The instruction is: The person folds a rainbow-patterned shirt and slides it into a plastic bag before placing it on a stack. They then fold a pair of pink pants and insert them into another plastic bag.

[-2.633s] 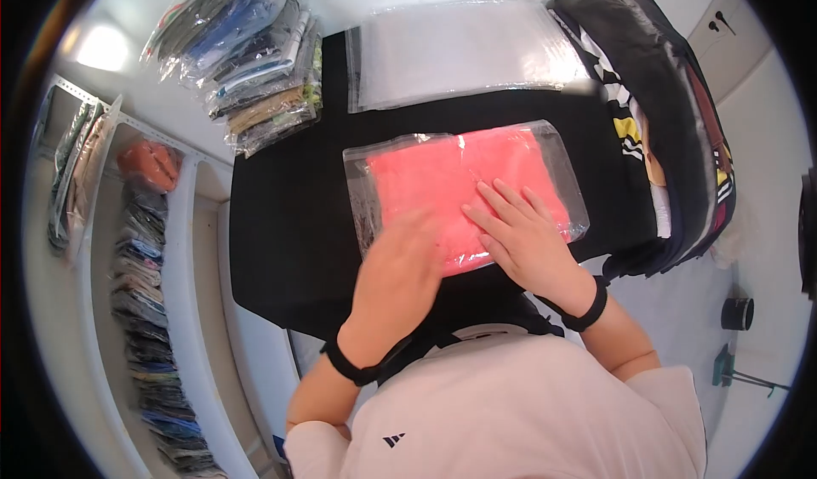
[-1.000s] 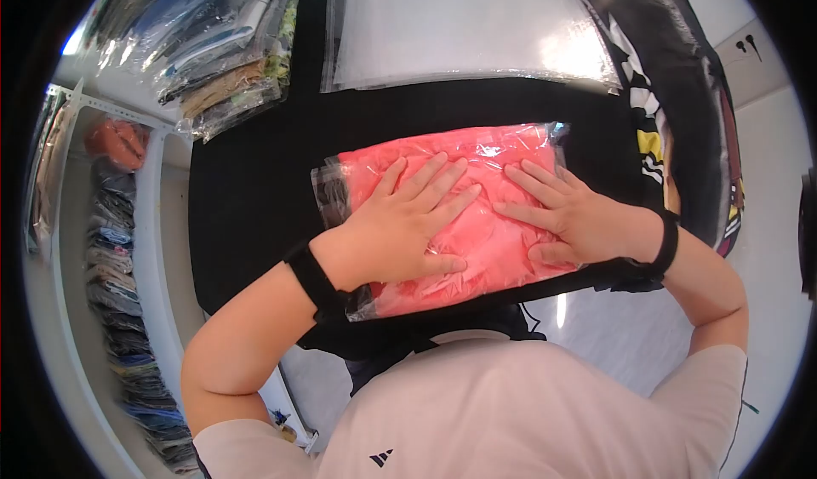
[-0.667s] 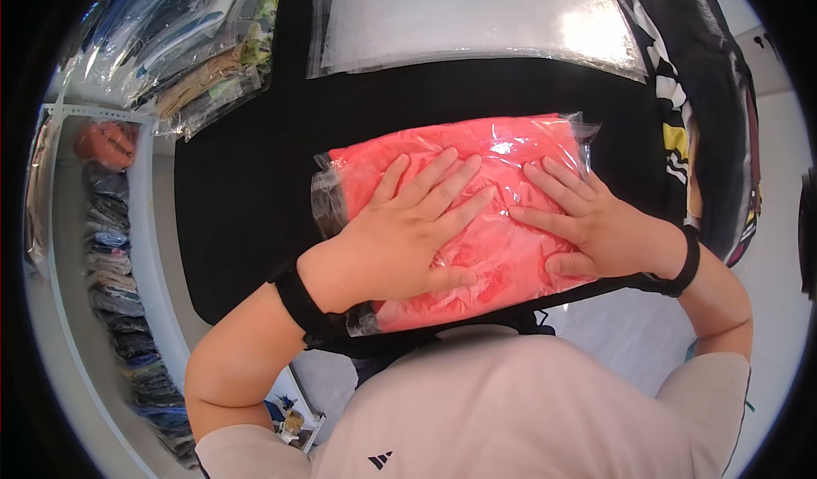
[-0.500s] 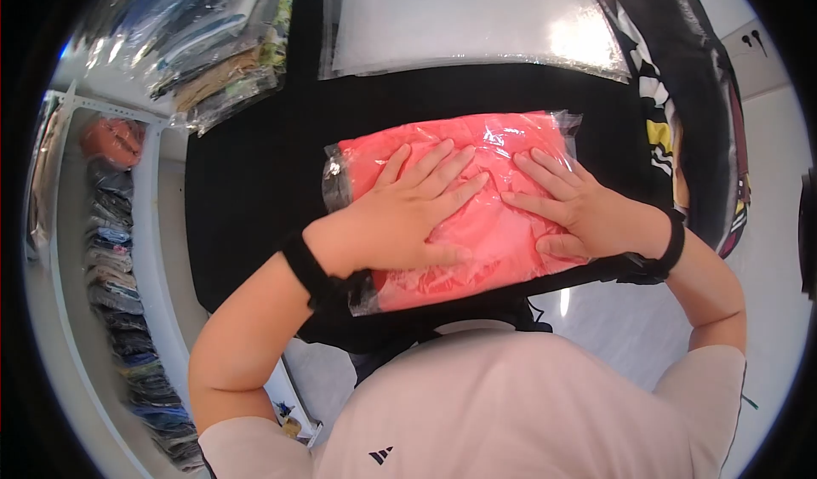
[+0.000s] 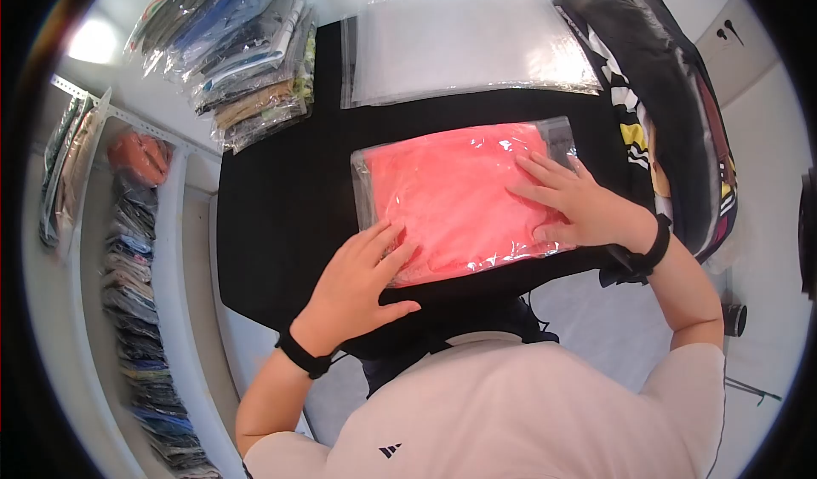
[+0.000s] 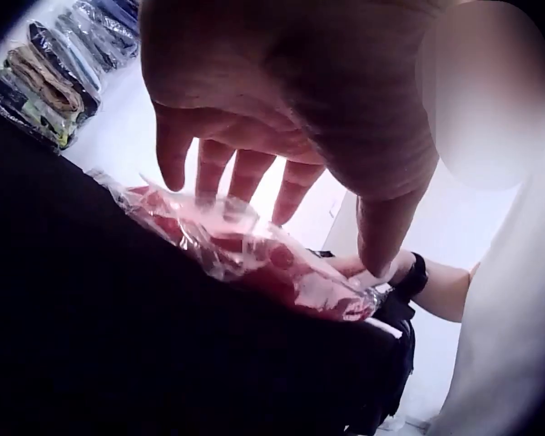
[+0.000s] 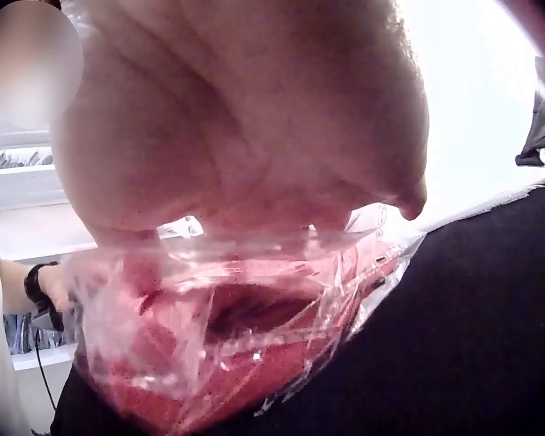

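Observation:
A folded coral-pink garment in a clear plastic bag [image 5: 464,198] lies on the black-covered table [image 5: 281,224] in the head view. My left hand [image 5: 353,287] is at the bag's near left corner. Its fingers are extended, with the fingertips over the bag's edge and the thumb out past the near side. In the left wrist view that same hand [image 6: 282,118] reaches out over the crinkled plastic. My right hand [image 5: 587,207] rests on the bag's right part, fingers spread. The right wrist view shows its palm [image 7: 245,136] close above the bag's bunched end [image 7: 254,318].
Clear plastic bags [image 5: 468,45] lie in a flat pile at the table's far side. Bagged garments [image 5: 255,62] are stacked at the back left, and dark clothing [image 5: 655,79] lies along the right. Shelves [image 5: 140,309] with more packed clothes stand at the left.
My left hand has drawn back from the bag's left half to its near left corner. My right hand stays on the right part. The bag looks smoother, and the head view takes in more of the background.

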Demonstrator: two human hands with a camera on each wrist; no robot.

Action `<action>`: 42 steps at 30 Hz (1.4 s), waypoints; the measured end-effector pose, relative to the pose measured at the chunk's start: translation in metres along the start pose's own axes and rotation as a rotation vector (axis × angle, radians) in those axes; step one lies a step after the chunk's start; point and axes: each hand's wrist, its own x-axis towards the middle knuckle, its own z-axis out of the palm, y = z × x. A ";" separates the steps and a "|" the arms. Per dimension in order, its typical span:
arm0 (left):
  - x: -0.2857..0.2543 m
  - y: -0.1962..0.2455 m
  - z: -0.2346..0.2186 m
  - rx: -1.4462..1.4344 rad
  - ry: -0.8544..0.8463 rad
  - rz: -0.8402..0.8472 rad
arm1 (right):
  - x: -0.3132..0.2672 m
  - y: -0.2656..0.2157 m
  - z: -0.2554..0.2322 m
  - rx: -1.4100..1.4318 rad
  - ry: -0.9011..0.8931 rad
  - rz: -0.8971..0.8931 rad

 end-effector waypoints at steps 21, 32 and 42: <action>0.019 -0.004 -0.044 -0.213 0.124 -0.144 | -0.043 0.024 -0.002 0.627 0.453 -0.021; 0.038 -0.044 -0.091 -0.707 0.093 -0.314 | 0.032 0.044 -0.018 0.408 0.408 -0.275; 0.016 -0.075 -0.030 -0.894 0.239 -0.210 | 0.046 0.058 0.005 0.763 0.458 -0.086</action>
